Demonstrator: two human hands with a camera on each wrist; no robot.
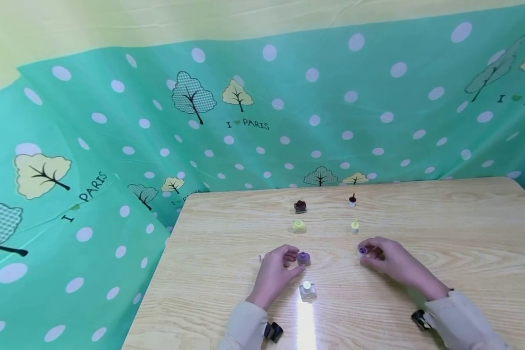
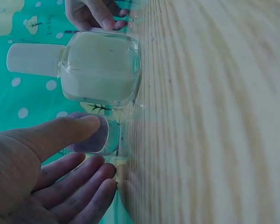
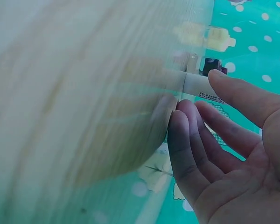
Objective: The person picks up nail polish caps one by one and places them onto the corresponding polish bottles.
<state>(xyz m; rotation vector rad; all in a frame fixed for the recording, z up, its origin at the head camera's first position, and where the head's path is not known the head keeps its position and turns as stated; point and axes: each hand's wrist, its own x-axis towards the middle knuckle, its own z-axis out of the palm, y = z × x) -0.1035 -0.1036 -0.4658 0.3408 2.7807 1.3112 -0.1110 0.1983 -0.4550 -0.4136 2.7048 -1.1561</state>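
My left hand (image 1: 276,273) curves round a small purple nail polish bottle (image 1: 304,259), thumb on its near side and index fingertip at its far side. This bottle has no cap on, and the thumb overlaps it in the left wrist view. To the right, my right hand (image 1: 387,258) pinches an upside-down nail polish cap (image 3: 198,87) between thumb and index finger, close to the tabletop. Purple shows on the cap's upturned end. A pale nail polish bottle (image 2: 100,67) with its white cap on stands upright in front of the left hand.
Beyond the left hand stand uncapped yellow (image 1: 299,226) and dark red (image 1: 300,207) nail polish bottles. Across from them, a yellow-tipped cap (image 1: 354,227) and a dark red-tipped cap (image 1: 352,200) stand brush up. A green patterned cloth (image 1: 288,116) hangs behind the wooden table (image 1: 463,233).
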